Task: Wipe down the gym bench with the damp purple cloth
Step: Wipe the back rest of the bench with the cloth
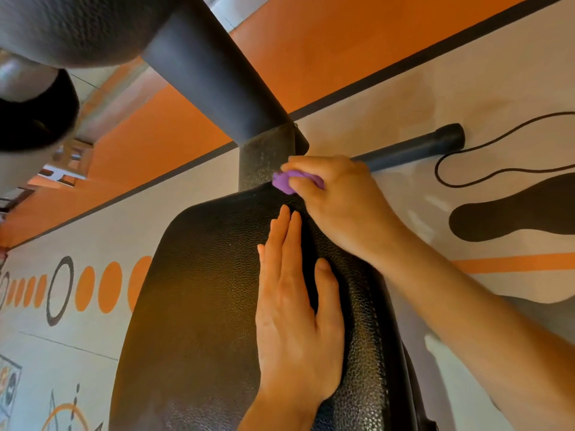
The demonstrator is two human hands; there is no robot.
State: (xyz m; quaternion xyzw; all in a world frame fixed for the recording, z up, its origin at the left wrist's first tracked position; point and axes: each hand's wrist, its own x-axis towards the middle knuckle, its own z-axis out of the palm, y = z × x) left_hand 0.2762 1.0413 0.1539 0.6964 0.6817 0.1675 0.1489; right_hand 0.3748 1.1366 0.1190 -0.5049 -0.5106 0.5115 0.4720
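Left hand (pixel 295 321) flat on bench (pixel 193 306); purple cloth (pixel 284 181) under right hand (pixel 336 200).

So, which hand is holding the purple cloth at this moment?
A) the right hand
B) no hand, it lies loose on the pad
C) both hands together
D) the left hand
A: the right hand grips the purple cloth at the far edge of the bench pad, while the left hand lies flat and empty on the pad.

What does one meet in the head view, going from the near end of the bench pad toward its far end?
Left hand lying flat on the black bench pad → right hand → purple cloth bunched in its fingers at the pad's far edge → textured metal post → thick dark tube.
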